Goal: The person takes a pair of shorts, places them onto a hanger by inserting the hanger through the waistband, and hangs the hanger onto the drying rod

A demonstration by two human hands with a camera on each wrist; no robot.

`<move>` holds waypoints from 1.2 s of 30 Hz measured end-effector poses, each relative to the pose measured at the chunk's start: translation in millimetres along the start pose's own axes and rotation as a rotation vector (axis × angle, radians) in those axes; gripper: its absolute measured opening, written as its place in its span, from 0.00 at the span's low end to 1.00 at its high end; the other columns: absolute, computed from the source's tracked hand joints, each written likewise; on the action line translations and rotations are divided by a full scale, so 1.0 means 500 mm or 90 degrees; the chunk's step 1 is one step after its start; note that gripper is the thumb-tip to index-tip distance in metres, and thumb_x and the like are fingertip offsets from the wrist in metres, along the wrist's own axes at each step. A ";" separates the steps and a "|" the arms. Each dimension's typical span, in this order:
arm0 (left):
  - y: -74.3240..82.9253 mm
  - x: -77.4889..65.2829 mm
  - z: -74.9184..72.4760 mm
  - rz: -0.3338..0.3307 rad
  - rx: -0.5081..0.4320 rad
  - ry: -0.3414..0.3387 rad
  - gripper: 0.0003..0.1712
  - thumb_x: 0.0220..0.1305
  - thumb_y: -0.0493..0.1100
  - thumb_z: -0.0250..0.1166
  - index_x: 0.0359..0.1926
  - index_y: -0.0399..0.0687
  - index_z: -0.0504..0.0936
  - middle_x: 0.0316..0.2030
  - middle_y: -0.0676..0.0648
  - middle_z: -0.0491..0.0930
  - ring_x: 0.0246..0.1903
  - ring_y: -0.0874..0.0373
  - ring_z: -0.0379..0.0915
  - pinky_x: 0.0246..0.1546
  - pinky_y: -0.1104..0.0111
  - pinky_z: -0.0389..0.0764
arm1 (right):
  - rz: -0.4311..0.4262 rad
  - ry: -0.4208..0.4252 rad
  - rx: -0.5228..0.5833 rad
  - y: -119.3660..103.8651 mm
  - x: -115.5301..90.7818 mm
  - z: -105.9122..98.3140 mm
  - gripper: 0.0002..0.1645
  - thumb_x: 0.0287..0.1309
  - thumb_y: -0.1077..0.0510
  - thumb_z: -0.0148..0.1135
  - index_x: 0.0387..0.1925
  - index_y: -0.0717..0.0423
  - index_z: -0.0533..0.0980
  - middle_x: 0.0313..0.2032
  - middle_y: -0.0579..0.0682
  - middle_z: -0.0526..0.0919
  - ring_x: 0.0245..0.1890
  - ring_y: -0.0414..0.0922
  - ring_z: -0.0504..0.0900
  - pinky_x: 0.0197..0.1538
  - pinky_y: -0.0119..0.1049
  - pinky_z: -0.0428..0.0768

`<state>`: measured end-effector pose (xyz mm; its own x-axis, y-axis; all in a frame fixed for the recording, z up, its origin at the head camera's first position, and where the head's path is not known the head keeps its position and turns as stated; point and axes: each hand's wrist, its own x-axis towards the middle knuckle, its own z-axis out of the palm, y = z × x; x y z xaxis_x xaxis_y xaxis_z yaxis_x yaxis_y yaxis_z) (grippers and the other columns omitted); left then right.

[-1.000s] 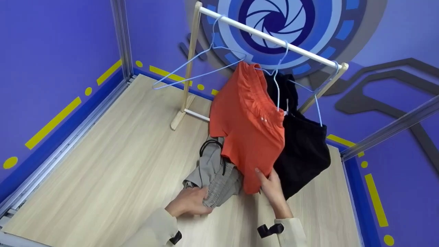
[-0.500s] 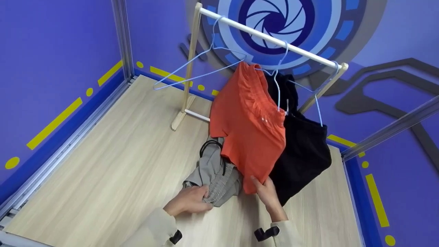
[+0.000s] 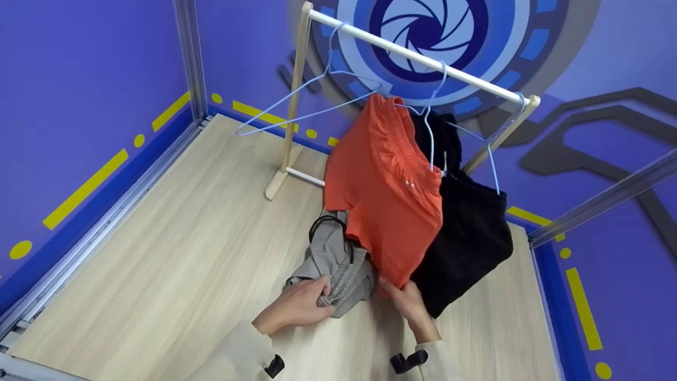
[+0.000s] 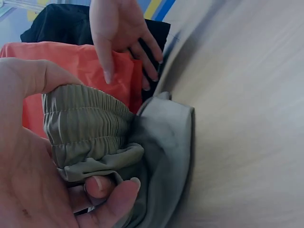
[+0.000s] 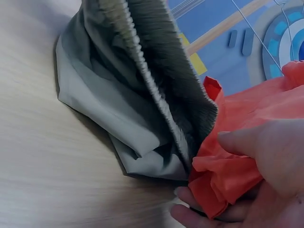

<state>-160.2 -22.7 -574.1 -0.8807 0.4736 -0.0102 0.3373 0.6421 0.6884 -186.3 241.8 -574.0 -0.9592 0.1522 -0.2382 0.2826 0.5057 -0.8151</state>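
Observation:
Grey shorts [image 3: 346, 278] with a gathered elastic waistband [image 4: 85, 118] and black cord lie bunched on the wooden board. My left hand [image 3: 299, 304] grips them by that waistband, thumb along its edge, fingers curled beneath. Orange shorts [image 3: 391, 211] hang from a light-blue wire hanger, their lower leg reaching my right hand [image 3: 407, 304]. In the right wrist view the orange hem [image 5: 223, 175] lies between my thumb and my nearly straight, loose fingers [image 5: 199, 218]. Black shorts [image 3: 470, 238] hang just behind and to the right on another hanger.
A clothes rack [image 3: 412, 53] with a white bar and wooden legs stands at the back. Toward its left end hangs a bare wire hanger [image 3: 312, 108]. Blue printed walls and metal posts [image 3: 190, 58] border the wooden board [image 3: 174, 243].
My right hand has slid left and down along the orange leg toward its lower hem. My left hand keeps its hold on the grey waistband, raising its edge slightly.

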 end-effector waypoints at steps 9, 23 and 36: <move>0.014 0.001 -0.008 -0.005 -0.020 0.037 0.13 0.50 0.53 0.58 0.33 0.59 0.64 0.24 0.59 0.65 0.25 0.63 0.62 0.26 0.72 0.61 | 0.006 -0.198 0.064 0.013 -0.008 0.018 0.25 0.53 0.46 0.62 0.41 0.65 0.72 0.35 0.67 0.82 0.37 0.60 0.82 0.42 0.51 0.78; 0.038 -0.004 -0.015 0.044 -0.021 0.062 0.14 0.49 0.53 0.59 0.34 0.58 0.66 0.27 0.61 0.68 0.27 0.64 0.65 0.27 0.74 0.63 | -0.071 -0.512 0.012 0.002 -0.023 0.051 0.27 0.63 0.44 0.48 0.42 0.64 0.78 0.39 0.68 0.81 0.41 0.63 0.80 0.42 0.55 0.77; 0.057 -0.011 -0.019 0.091 -0.016 0.066 0.16 0.47 0.53 0.60 0.35 0.55 0.66 0.26 0.60 0.68 0.27 0.65 0.64 0.26 0.75 0.63 | -0.050 -0.479 0.181 -0.016 -0.020 0.055 0.22 0.64 0.52 0.48 0.49 0.68 0.70 0.37 0.65 0.82 0.42 0.64 0.79 0.45 0.56 0.76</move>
<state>-149.0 -12.7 -547.5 -0.8545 0.4932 0.1629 0.4539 0.5566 0.6958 -179.1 213.0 -579.8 -0.7500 -0.5388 -0.3836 0.2991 0.2409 -0.9233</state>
